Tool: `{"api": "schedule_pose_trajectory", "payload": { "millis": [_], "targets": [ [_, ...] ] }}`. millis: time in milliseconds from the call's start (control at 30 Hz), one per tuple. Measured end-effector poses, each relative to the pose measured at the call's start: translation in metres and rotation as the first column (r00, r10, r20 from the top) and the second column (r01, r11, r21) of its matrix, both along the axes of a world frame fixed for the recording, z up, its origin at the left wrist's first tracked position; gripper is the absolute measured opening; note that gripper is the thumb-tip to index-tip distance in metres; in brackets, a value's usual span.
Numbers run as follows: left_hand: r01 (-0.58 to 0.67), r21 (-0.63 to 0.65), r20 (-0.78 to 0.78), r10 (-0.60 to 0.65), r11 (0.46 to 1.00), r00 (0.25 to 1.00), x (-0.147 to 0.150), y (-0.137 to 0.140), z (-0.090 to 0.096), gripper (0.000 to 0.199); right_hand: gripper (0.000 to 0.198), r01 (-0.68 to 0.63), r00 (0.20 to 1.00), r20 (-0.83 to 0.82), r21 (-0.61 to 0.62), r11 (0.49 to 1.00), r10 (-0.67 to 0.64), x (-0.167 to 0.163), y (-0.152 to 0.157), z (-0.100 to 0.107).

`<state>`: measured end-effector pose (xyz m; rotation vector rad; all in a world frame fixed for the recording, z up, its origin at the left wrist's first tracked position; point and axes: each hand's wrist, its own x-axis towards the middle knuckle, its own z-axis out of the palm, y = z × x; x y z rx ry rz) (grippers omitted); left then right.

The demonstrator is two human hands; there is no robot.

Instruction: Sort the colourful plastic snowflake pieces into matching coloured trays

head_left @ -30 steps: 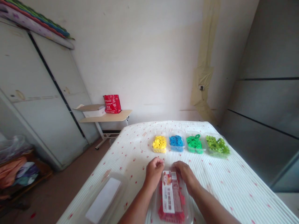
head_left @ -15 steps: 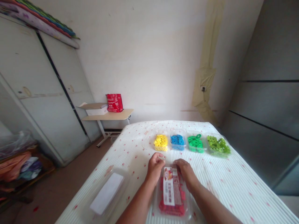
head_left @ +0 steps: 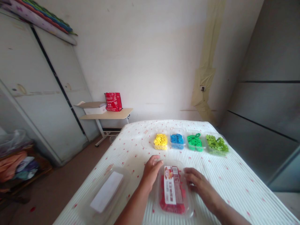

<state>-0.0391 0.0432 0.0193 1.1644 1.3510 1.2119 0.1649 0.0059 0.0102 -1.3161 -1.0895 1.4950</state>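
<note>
Right in front of me, a clear plastic box [head_left: 173,190] of red pieces lies on the bed, a label across its top and a clear lid over it. My left hand [head_left: 152,170] is at the box's far left corner, thumb and fingers curved and apart, with nothing held. At the right edge, my right hand [head_left: 200,181] has its fingers stretched toward the side; whether they touch it I cannot tell. To the left lies another clear plastic lid [head_left: 125,175] with a white label [head_left: 107,191].
Beyond my hands stand open clear boxes of yellow pieces [head_left: 160,141], blue pieces [head_left: 177,140], green pieces [head_left: 195,142] and lime-green pieces [head_left: 217,143]. A small table [head_left: 117,114] by the wall bears a red bag [head_left: 113,102] and a white box [head_left: 95,109].
Both hands have come away from the far end of the red-piece box. My right hand has moved outward and nearer along the right side; my left hand has shifted slightly left.
</note>
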Motion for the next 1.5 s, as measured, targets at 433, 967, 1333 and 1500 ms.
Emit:
{"api": "schedule_pose_trajectory", "payload": {
  "millis": [433,967,1333,1500],
  "targets": [
    [-0.018,-0.055,0.186,0.028,0.998,0.982,-0.001,-0.048,-0.023,0.040,0.024,-0.054,0.976,-0.216,-0.075,0.996,0.037,-0.012,-0.021,-0.011],
    [0.047,-0.015,0.213,-0.043,0.999,0.976,-0.002,-0.049,-0.027,0.037,0.027,-0.043,0.973,-0.229,-0.051,0.998,0.030,-0.015,-0.027,-0.010],
    [0.138,0.043,0.284,-0.144,0.990,0.948,-0.012,-0.076,-0.021,0.075,0.059,-0.070,0.996,-0.062,-0.092,0.993,0.065,-0.013,-0.059,-0.001],
    [0.246,0.036,0.317,-0.245,0.968,0.916,-0.017,-0.090,-0.027,0.085,0.059,-0.178,0.982,-0.068,-0.035,0.983,0.175,-0.014,-0.063,0.001]
  ]
}}
